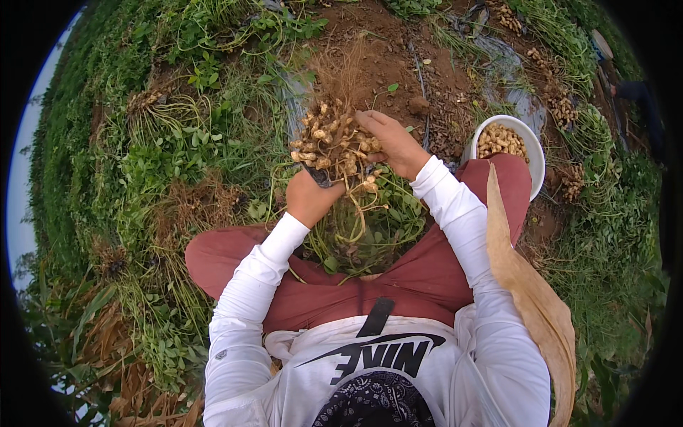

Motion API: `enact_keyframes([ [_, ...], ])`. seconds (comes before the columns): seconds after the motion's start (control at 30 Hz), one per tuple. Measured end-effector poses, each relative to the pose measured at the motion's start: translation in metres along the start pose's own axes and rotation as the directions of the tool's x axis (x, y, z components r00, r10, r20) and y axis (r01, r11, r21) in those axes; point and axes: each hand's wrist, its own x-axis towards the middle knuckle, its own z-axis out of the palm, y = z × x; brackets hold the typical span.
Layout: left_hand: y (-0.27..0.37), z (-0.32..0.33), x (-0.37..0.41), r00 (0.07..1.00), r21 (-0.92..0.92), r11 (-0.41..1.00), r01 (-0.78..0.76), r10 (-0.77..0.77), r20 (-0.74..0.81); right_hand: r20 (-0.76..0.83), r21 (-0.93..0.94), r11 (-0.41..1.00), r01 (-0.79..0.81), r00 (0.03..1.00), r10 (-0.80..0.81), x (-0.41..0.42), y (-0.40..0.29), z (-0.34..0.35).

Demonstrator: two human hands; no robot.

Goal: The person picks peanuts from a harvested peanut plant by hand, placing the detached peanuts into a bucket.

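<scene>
An uprooted peanut plant is held up before me, its pod cluster and fine roots pointing away from my body. My left hand is closed around the stems just below the pods. A scrap of dark plastic film sticks out by its thumb. From the right, my right hand reaches into the cluster with bent fingers on some pods; the fingertips are partly hidden among them. The plant's leafy stems hang down between my legs. By my right knee stands a white bucket with loose peanuts inside.
Pulled peanut plants lie to the left, and more with exposed pods at right. Plastic mulch film crosses the brown soil. A long dry leaf overlaps my right arm. Another person's sleeve shows at far right.
</scene>
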Motion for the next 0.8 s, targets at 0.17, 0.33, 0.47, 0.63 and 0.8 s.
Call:
enact_keyframes([
  [0.17, 0.012, 0.002, 0.000, 0.999, 0.022, 0.999, -0.036, 0.035, 0.038, -0.154, 0.101, 0.980, 0.169, 0.976, -0.152, 0.018, 0.021, -0.003],
  [0.33, 0.010, 0.006, -0.004, 0.999, 0.088, 0.995, -0.037, 0.035, 0.018, -0.196, 0.059, 0.980, 0.191, 0.965, -0.176, 0.010, 0.014, 0.005],
  [0.47, 0.021, 0.008, -0.008, 0.998, 0.076, 0.995, -0.060, 0.059, 0.013, -0.221, -0.325, 0.905, 0.276, 0.908, -0.356, 0.024, 0.023, -0.011],
  [0.63, 0.027, 0.008, -0.010, 0.999, 0.064, 0.998, -0.029, 0.030, -0.018, -0.065, -0.869, 0.299, 0.393, 0.509, -0.858, 0.016, 0.010, -0.001],
  [0.8, 0.027, -0.004, -0.033, 0.990, 0.077, 0.987, -0.140, 0.137, 0.045, -0.526, -0.565, 0.760, 0.320, 0.571, -0.631, 0.057, -0.004, -0.083],
])
